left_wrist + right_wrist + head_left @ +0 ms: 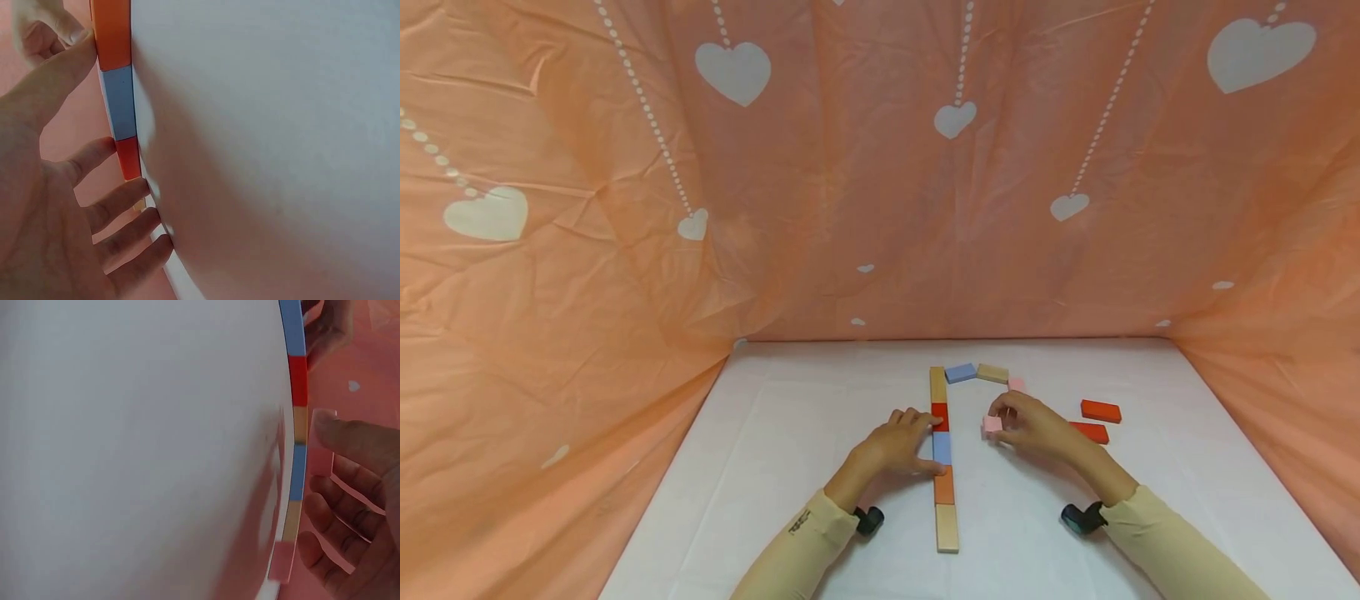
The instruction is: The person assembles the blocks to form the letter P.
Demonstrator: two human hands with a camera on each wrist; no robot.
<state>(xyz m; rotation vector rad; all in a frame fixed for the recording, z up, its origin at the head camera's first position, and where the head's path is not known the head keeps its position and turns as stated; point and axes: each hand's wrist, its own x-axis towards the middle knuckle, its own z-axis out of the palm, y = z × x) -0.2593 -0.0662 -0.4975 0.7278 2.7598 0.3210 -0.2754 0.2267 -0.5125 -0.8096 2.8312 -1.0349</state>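
Note:
A straight row of wooden blocks runs away from me: a plain wood block nearest, then an orange block, a blue block, a red block and another plain block. My left hand spreads along its left side, thumb at the orange block and forefinger at the red one. To the right of the row, my right hand pinches a pink block between thumb and fingers. Beyond, a second blue block, a plain block and a pink block curve rightward from the row's far end.
Two loose red blocks lie right of my right hand, one farther back and one partly behind the wrist. The white tabletop meets an orange curtain with white hearts at the back and sides.

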